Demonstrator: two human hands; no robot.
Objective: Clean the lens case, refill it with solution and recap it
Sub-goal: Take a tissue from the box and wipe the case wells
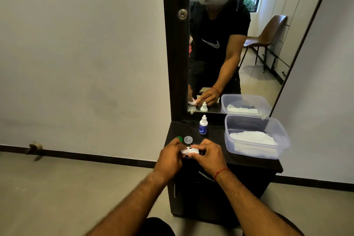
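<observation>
my left hand (169,156) was curled shut around a small white wad (184,151), pressing it against the left end of the lens case (193,151). just beyond its fingertips a green cap (179,138) peeked out, and a clear cap (188,139) lay right of that on the dark tabletop (254,161). my right hand (207,156) pinched the case's right end, fingers bent close over it. past both hands stood the solution bottle (203,125), capped and upright. well right of my right hand sat a clear plastic tub (256,136) holding white cloth (252,139)
</observation>
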